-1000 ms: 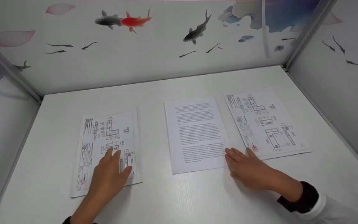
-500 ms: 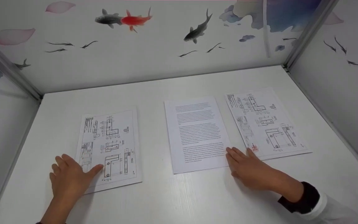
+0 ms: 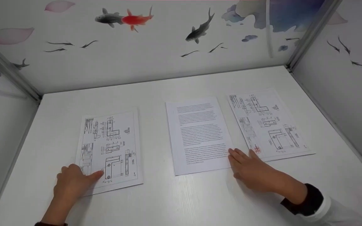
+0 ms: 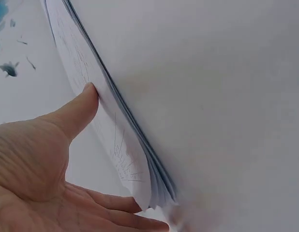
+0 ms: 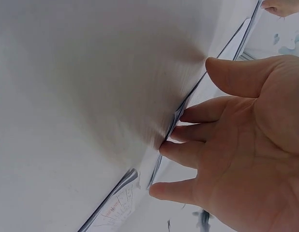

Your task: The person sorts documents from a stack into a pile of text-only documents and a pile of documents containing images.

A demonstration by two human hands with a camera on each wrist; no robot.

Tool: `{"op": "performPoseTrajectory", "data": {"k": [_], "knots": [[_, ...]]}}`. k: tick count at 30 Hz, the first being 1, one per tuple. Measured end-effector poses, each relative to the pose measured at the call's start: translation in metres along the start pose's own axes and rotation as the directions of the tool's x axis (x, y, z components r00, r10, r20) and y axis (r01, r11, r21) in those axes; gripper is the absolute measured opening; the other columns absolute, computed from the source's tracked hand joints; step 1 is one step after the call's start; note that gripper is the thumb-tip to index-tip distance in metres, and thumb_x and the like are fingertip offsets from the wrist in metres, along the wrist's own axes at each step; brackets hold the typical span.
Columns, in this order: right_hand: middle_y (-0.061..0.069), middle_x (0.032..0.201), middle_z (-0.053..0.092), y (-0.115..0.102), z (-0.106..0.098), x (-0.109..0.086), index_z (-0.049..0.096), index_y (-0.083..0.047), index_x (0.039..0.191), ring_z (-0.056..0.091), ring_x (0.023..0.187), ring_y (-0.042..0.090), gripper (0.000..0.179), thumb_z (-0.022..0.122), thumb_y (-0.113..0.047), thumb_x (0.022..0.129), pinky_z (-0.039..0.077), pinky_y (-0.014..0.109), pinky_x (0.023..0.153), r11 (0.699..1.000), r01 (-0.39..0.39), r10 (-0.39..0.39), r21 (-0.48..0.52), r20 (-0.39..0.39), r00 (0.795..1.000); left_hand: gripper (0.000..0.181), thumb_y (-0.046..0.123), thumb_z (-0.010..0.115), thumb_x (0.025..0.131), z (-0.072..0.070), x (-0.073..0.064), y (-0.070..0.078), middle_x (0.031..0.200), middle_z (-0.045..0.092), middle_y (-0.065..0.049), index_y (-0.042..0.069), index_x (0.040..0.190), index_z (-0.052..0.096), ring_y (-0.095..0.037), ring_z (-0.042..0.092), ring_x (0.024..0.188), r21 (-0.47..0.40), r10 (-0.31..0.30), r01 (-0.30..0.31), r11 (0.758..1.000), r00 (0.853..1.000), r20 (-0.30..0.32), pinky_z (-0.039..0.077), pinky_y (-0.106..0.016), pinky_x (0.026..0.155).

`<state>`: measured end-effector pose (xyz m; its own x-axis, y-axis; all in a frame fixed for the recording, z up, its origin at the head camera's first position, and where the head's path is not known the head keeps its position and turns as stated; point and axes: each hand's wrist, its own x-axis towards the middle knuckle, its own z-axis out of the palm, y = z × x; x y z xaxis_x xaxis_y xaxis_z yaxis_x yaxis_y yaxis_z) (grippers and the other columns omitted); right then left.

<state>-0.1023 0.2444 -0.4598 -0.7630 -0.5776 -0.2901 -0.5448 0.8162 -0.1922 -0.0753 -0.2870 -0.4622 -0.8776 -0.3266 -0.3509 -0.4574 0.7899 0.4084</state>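
Observation:
In the head view, a stack of paper printed with technical drawings (image 3: 115, 144) lies at the left. My left hand (image 3: 72, 182) is at its lower left corner, thumb on the top sheet and fingers bent at the side edge. In the left wrist view, the sheets' edges (image 4: 156, 181) fan slightly apart near the fingers. My right hand (image 3: 251, 171) rests palm down at the lower right edge of the middle stack of typed pages (image 3: 200, 135), fingers extended. Its outermost finger reaches the lower left corner of the right-hand stack of drawings (image 3: 272, 125).
The white table (image 3: 181, 201) is bounded by a back panel (image 3: 156, 56) painted with fish. Side panels stand at left and right, including the right panel (image 3: 350, 94). A strip of table separates the left and middle stacks.
My left hand has moved off the top of the left stack to its lower left edge, and its fingers have bent in there. The right hand stays where it was.

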Motion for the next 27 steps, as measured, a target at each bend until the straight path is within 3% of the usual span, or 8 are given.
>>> {"op": "performPoseTrajectory", "data": {"k": [4,9,17,21,27], "knots": [[0.019,0.165,0.025,0.0,0.0,0.0,0.036,0.006,0.153,0.021,0.152,0.039,0.063,0.061,-0.021,0.102,0.018,0.07,0.114,1.0,-0.007,0.007,0.013,0.005,1.0,0.075,0.047,0.082,0.082,0.001,-0.002,0.004,0.088,0.053,-0.025,-0.017,0.105,0.051,-0.032,0.057,0.07,-0.041,0.008,-0.008,0.999,1.0,-0.021,0.047,-0.035,0.049],[0.019,0.165,0.025,-0.002,-0.002,0.0,0.036,0.005,0.153,0.02,0.152,0.039,0.063,0.061,-0.021,0.102,0.017,0.07,0.114,1.0,-0.01,0.01,0.02,0.015,1.0,0.065,0.038,0.083,0.084,0.004,-0.004,0.007,0.08,0.057,-0.02,-0.016,0.102,0.052,-0.028,0.058,0.065,-0.038,0.02,-0.023,0.999,0.998,-0.059,0.044,-0.032,0.046],[0.019,0.165,0.024,-0.002,-0.002,-0.001,0.036,0.006,0.153,0.019,0.152,0.039,0.063,0.061,-0.02,0.102,0.019,0.07,0.113,1.0,-0.009,0.008,0.015,0.013,1.0,0.064,0.022,0.082,0.084,0.004,-0.001,0.007,0.089,0.051,-0.027,-0.023,0.112,0.047,-0.037,0.054,0.076,-0.015,0.055,-0.058,0.998,0.983,-0.176,0.043,-0.038,0.052],[0.019,0.165,0.025,-0.001,-0.002,-0.002,0.037,0.006,0.153,0.02,0.152,0.04,0.062,0.061,-0.019,0.102,0.02,0.07,0.113,1.0,-0.001,0.001,0.019,-0.002,1.0,0.051,0.012,0.069,0.092,-0.001,0.0,0.003,0.094,0.052,-0.033,-0.027,0.117,0.047,-0.04,0.057,0.075,-0.06,0.059,-0.074,0.995,0.975,-0.216,0.044,-0.038,0.051],[0.019,0.165,0.024,-0.002,-0.004,-0.004,0.036,0.006,0.153,0.02,0.152,0.039,0.062,0.062,-0.019,0.101,0.019,0.07,0.113,0.999,-0.002,0.002,0.043,-0.006,1.0,0.045,0.015,0.045,0.106,-0.005,-0.004,0.003,0.093,0.061,-0.035,-0.025,0.126,0.038,-0.038,0.062,0.07,-0.195,0.01,-0.047,0.98,0.982,-0.187,0.041,-0.037,0.049]]}}
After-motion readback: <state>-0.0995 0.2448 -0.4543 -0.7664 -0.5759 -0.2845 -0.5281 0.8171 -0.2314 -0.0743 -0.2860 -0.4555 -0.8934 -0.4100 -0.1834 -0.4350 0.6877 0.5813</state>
